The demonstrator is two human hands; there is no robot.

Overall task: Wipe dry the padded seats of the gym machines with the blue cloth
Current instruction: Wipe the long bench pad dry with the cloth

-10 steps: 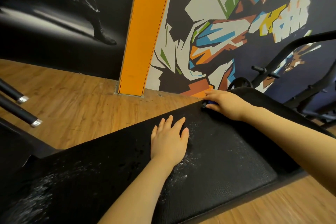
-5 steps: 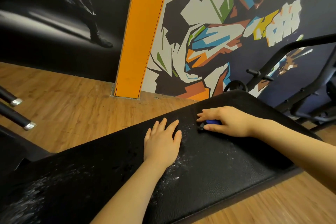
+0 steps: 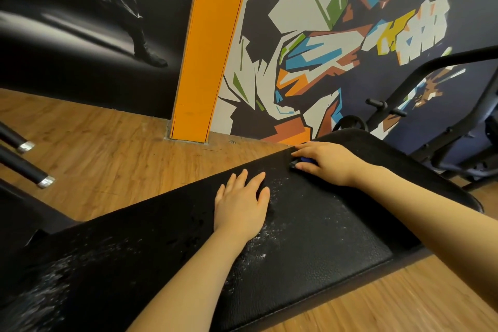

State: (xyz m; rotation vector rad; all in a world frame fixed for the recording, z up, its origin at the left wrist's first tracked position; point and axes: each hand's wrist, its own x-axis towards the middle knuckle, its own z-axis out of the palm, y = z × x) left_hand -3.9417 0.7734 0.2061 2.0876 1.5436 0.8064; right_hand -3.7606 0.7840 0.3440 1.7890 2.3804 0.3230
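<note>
Two hands on a wet padded bench (image 3: 310, 245).
Left hand (image 3: 241, 207) flat, fingers straight; right hand (image 3: 327, 163) curled over blue cloth (image 3: 307, 160) near the far edge.

We see only a sliver of the blue cloth (image 3: 307, 160), the rest hidden under the right hand (image 3: 327, 163) near the padded seat's (image 3: 310, 237) far edge. The seat's left end is cut off.

Single head-worn wide-angle view, angled forward and down from above the black padded seat (image 3: 310, 237). Close range: both forearms entered from the bottom edge. Wall mural (image 3: 336, 43) and wood floor (image 3: 107, 148) filled the far field.
</note>
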